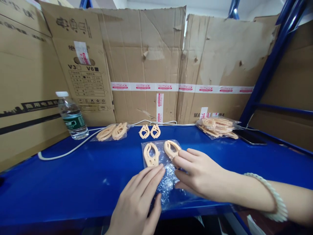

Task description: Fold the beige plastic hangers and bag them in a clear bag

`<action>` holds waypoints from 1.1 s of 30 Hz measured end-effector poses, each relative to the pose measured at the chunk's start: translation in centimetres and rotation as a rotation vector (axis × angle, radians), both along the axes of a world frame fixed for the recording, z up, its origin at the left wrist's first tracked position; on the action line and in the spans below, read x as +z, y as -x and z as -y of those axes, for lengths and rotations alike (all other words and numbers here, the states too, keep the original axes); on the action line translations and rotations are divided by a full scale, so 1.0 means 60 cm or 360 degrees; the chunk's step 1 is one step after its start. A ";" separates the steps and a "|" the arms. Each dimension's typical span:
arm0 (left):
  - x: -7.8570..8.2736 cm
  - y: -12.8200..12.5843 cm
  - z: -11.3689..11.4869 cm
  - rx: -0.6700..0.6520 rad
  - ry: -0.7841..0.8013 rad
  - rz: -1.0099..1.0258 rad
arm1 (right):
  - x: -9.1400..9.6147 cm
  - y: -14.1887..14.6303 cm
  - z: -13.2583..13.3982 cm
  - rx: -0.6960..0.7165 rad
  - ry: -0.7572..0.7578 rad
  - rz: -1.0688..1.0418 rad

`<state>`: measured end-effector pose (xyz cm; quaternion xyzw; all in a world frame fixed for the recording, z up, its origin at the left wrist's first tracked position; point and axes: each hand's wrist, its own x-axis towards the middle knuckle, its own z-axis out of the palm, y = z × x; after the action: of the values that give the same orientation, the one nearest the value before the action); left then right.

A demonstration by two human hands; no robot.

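Clear plastic bag [168, 182] lies flat at the front edge of the blue worktop [73, 176], with two peach plastic pieces [151, 155] inside. My left hand [139, 202] rests open and flat on it, gripping nothing. My right hand [200, 174] is half open, fingertips on the film; I cannot tell whether it pinches. Judged status: filled bags [112, 132] and a bagged pile [218, 127] look finished, while one loose pair [149, 131] remains unbagged. Cardboard panels [146, 58] wall the worktop; a water bottle [72, 117] stands at the left.
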<state>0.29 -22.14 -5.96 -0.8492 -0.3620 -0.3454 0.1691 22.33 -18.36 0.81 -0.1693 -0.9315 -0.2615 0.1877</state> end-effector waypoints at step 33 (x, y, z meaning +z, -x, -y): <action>0.001 0.002 0.000 -0.0055 -0.0066 0.0035 | 0.030 -0.023 -0.290 -0.0654 0.0768 0.0468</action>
<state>0.16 -22.14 -5.87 -0.8477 -0.3419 -0.3649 0.1769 23.71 -0.94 2.60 -0.3533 -0.9300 -0.0875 -0.0504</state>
